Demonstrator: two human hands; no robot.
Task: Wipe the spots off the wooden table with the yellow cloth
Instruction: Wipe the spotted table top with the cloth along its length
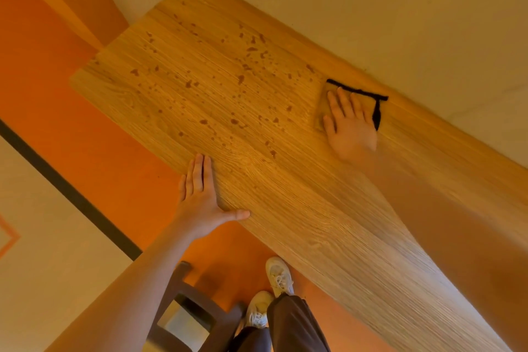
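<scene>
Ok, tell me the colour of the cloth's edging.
Black, along the edge of the yellow cloth under the right hand; head view.

Warm, dim, orange-tinted head view, soft all over.

We saw a heavy amber cast that made the wooden table (200, 100), wall and floor run close in tone. Light was even, with no hard glare; a faint sheen sat on the tabletop near the middle. Shadows were weak. The right forearm (445, 214) was smeared by motion blur, its edges lost. Wide-angle bending curved the table's edges toward the frame borders. Fine grain detail was soft.
</scene>
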